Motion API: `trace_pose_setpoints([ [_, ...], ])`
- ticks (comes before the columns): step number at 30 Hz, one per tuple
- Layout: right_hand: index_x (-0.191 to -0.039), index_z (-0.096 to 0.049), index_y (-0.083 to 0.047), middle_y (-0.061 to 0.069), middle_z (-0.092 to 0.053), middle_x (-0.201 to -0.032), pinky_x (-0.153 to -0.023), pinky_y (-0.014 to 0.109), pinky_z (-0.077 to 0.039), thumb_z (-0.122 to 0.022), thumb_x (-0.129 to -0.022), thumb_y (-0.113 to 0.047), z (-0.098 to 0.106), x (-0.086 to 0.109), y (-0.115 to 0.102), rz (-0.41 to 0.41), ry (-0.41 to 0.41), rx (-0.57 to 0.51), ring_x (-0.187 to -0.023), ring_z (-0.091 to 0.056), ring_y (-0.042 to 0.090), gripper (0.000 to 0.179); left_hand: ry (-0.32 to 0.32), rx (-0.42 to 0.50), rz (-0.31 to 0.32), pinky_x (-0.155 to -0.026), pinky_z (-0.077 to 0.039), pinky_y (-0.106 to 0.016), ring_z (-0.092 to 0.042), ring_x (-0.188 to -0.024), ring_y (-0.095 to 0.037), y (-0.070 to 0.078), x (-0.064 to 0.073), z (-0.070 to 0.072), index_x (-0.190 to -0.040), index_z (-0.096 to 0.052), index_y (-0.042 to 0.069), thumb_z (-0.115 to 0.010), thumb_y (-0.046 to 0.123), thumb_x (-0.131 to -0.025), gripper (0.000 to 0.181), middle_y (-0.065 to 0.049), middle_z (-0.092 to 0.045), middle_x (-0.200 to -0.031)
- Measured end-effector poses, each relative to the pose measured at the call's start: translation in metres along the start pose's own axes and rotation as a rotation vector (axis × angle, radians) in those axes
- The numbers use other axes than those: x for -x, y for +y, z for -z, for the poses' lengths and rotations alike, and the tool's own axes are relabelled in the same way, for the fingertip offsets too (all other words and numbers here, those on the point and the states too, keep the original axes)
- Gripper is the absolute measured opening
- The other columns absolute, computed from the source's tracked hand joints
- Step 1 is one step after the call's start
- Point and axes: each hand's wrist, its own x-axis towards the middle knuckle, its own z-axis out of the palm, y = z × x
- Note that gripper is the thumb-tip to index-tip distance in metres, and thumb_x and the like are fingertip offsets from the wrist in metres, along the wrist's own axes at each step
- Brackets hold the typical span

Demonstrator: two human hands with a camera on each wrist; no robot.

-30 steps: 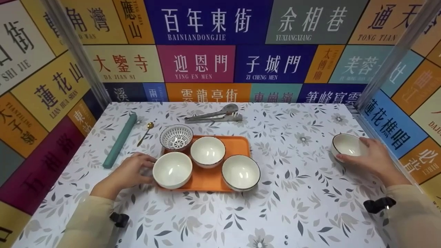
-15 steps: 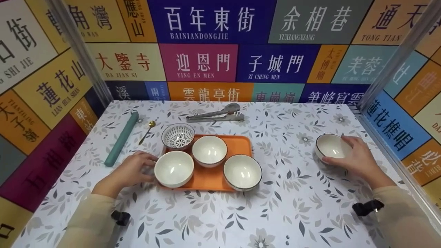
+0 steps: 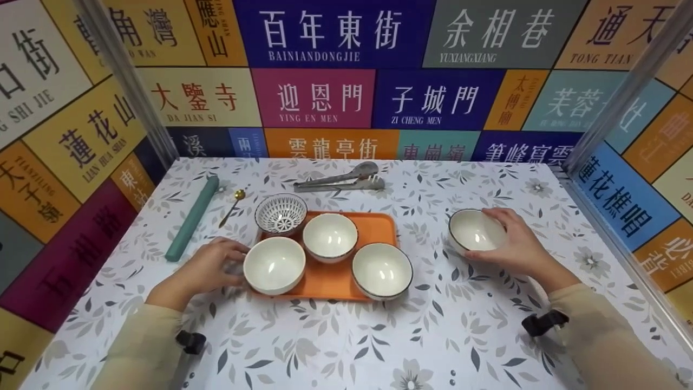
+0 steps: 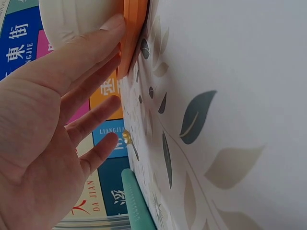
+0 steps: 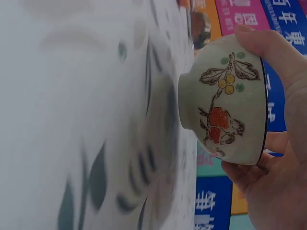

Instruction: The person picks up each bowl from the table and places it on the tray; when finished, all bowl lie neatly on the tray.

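My right hand (image 3: 517,249) grips a white bowl (image 3: 474,233) with a dark rim, thumb and fingers on opposite sides. In the right wrist view this bowl (image 5: 228,103) shows painted red fruit and leaves, its foot slightly above the tablecloth. An orange tray (image 3: 325,284) bears a plain white bowl (image 3: 273,265), a bowl with a black inner pattern (image 3: 281,215) and two dark-rimmed white bowls, one in the middle (image 3: 330,236) and one at front right (image 3: 382,271). My left hand (image 3: 214,265), fingers loosely extended, rests beside the tray's left end, close to the plain bowl.
Grey metal tongs (image 3: 341,179) lie behind the tray. A small gold spoon (image 3: 233,207) and a green stick-shaped item (image 3: 193,218) lie at the left. Printed panels (image 3: 319,97) wall in the back and sides of the leaf-patterned table (image 3: 325,341).
My right hand has carried the bowl leftward from the right side of the table, nearer to the tray. My left hand and the bowls on the tray stay in place.
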Motion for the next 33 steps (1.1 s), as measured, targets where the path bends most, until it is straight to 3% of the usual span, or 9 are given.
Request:
trace_pose_setpoints([
  [9,-0.153,-0.046,-0.007,0.017,-0.042,-0.155,-0.113,0.065,-0.038,-0.100,-0.059,-0.045,-0.020,-0.031,-0.034,0.087,-0.070,-0.070,-0.138,-0.045,0.043,0.115,-0.004,0.011,0.011,-0.107,-0.044,-0.062,-0.058,-0.123,-0.039,-0.002,0.001,0.001,-0.105,-0.081,0.005,-0.090,0.018,-0.072,0.037,-0.012,-0.072,-0.125],
  [21,-0.153,-0.050,-0.014,0.008,-0.043,-0.156,-0.116,0.060,-0.038,-0.102,-0.056,-0.040,-0.046,-0.076,-0.060,0.248,-0.239,-0.130,-0.141,-0.046,0.035,0.113,0.000,0.009,0.004,-0.106,-0.046,-0.061,-0.058,-0.123,-0.038,-0.003,0.001,-0.001,-0.106,-0.081,0.006,-0.090,0.019,-0.073,0.037,-0.011,-0.072,-0.124],
  [33,-0.152,-0.051,-0.011,0.009,-0.043,-0.157,-0.117,0.057,-0.039,-0.102,-0.056,-0.036,-0.067,-0.107,-0.089,0.322,-0.298,-0.165,-0.143,-0.043,0.035,0.112,0.009,-0.003,-0.009,-0.105,-0.047,-0.061,-0.060,-0.121,-0.039,-0.001,-0.001,-0.001,-0.105,-0.082,0.007,-0.093,0.021,-0.070,0.039,-0.011,-0.073,-0.121],
])
